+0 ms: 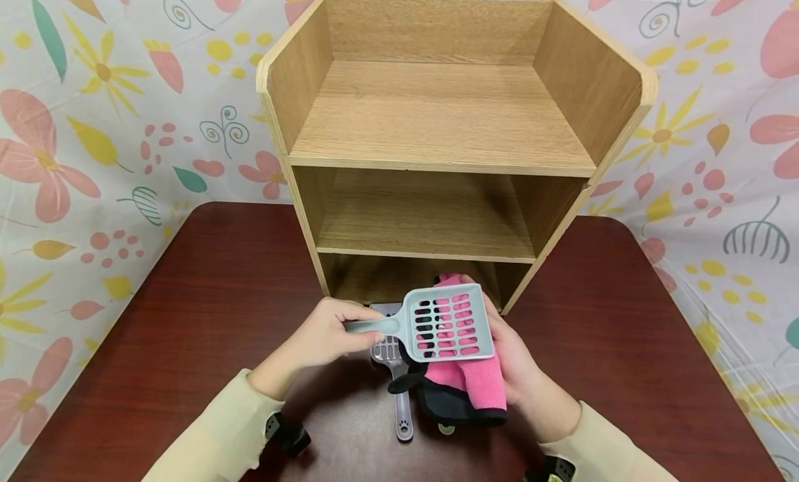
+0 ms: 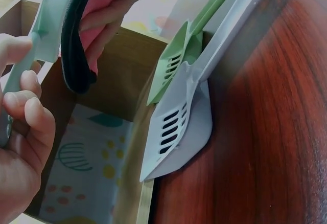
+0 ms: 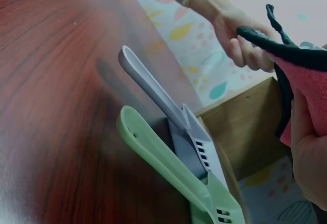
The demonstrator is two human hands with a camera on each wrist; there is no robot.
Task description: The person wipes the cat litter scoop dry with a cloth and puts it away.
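Note:
My left hand (image 1: 333, 333) pinches the handle of a pale blue-grey litter scoop (image 1: 452, 326), its slotted pan lying level in front of a pink cloth item. That pink cloth (image 1: 485, 385), edged in black, is gripped by my right hand (image 1: 518, 360); the scoop hides part of it. Below them a grey litter scoop (image 1: 402, 402) rests with its slotted end at the shelf's lower front edge and its handle toward me. Beside it, in the left wrist view, sits a green litter scoop (image 2: 176, 60), mostly covered by the cloth in the head view.
A wooden shelf unit (image 1: 437, 163) with three levels stands at the back middle of the dark red-brown table (image 1: 206, 329). Behind it and at both sides hangs a flower-patterned curtain (image 1: 143, 121). Dark wrist devices (image 1: 287, 433) sit on both sleeves.

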